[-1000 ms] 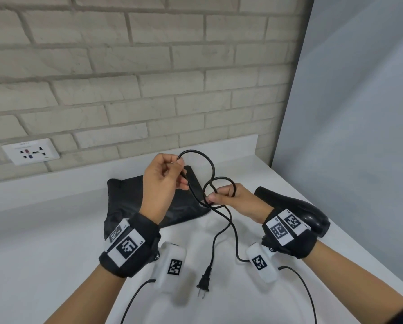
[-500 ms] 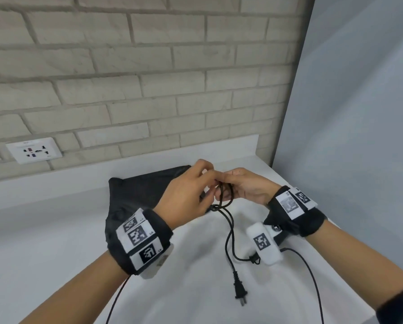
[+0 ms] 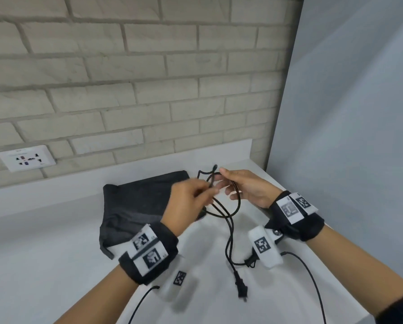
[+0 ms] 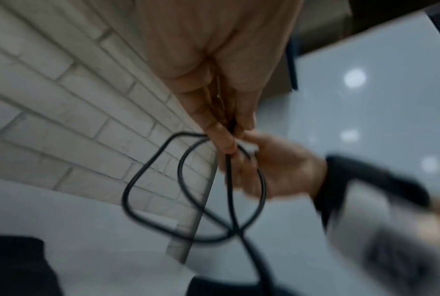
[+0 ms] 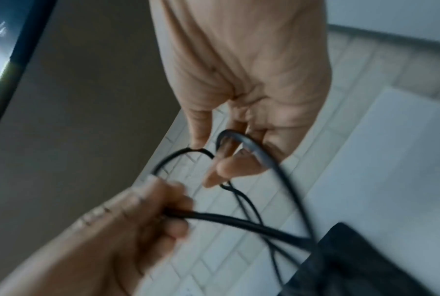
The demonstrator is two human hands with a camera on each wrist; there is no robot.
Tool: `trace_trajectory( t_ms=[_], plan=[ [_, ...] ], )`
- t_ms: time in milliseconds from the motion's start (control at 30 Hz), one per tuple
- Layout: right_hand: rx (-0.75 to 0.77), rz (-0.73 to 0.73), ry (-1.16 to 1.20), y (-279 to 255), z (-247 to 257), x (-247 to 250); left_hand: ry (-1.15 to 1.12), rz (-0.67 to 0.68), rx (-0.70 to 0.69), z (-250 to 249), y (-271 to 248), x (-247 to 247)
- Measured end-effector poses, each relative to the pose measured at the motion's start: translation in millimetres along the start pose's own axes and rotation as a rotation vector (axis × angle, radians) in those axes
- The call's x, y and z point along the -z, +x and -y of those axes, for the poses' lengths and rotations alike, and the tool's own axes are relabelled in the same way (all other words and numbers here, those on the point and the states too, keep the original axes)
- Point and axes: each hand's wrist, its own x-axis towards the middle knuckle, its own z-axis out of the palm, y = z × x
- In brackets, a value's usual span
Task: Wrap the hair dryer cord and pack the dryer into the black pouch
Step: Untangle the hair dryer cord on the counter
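Observation:
The black cord [image 3: 230, 206] hangs in several loops between my two hands above the white counter [image 3: 55, 242]. My left hand [image 3: 209, 190] pinches two strands of it, as the left wrist view shows at the fingertips [image 4: 226, 140]. Opposite, my right hand [image 3: 223, 181] holds the coil, one loop [image 5: 241, 138] lying over its curled fingers. The free end runs down to the plug [image 3: 241, 288], which dangles near the counter. The black pouch [image 3: 137, 202] lies flat behind my left hand. The dryer body is hidden behind my right wrist.
A brick wall [image 3: 125, 90] with a white socket plate [image 3: 26, 157] rises behind the counter. A grey panel [image 3: 347, 136] closes the right side, where the counter edge runs close under my right forearm. Thin black cables [image 3: 312, 284] trail from the wrist cameras.
The hands met over the pouch half a second ago; now the left hand has drawn back left and down with its strands, and the coil in the right hand has gained a loop.

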Motion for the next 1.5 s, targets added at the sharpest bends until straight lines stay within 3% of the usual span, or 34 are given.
trace_trajectory(
  t_ms=[100, 200, 400, 533, 600, 667, 733, 800, 833, 900, 1000, 1100, 1200, 1400, 1500],
  plan=[
    [0.009, 0.042, -0.165, -7, -13, 4, -0.33, -0.057, 0.176, -15, 17, 18],
    [-0.022, 0.078, -0.282, -9, -28, -4, -0.433, -0.09, 0.242, -25, 27, 29],
    [0.069, 0.023, -0.125, -10, -49, -14, -0.73, -0.186, 0.397, -26, 40, 49],
    [0.098, -0.048, 0.059, -9, -47, -10, -1.156, -0.394, 0.6, -3, 48, 69],
    [0.12, -0.077, 0.084, -7, -45, -7, -1.181, -0.417, 0.688, 13, 41, 75],
    [0.14, -0.069, 0.085, -6, -45, -5, -0.953, -0.294, 0.767, 27, 28, 76],
    [0.139, -0.046, 0.093, -5, -45, -4, -0.379, -0.169, 0.72, 36, 12, 73],
    [0.113, -0.028, 0.105, -4, -45, -4, 0.316, -0.226, 0.448, 42, -4, 67],
    [0.093, -0.02, 0.105, -4, -45, -4, 0.509, -0.261, 0.278, 39, -10, 62],
    [0.047, -0.002, 0.086, -4, -43, -7, 0.55, -0.234, 0.026, 24, -18, 50],
    [0.001, 0.037, 0.07, -4, -41, -13, 0.522, -0.059, -0.125, 8, -16, 27],
    [-0.007, 0.079, 0.058, -5, -37, -16, 0.693, 0.102, -0.105, 5, -9, 0],
    [0.001, 0.098, 0.044, -8, -37, -12, 0.701, 0.132, -0.069, 8, -6, -8],
    [0.168, -0.042, -0.134, 1, -46, -6, 0.679, 0.231, -0.044, 8, -5, 11],
    [0.176, -0.087, -0.17, 8, -45, 2, 0.616, 0.238, 0.043, 9, -4, 33]
  ],
)
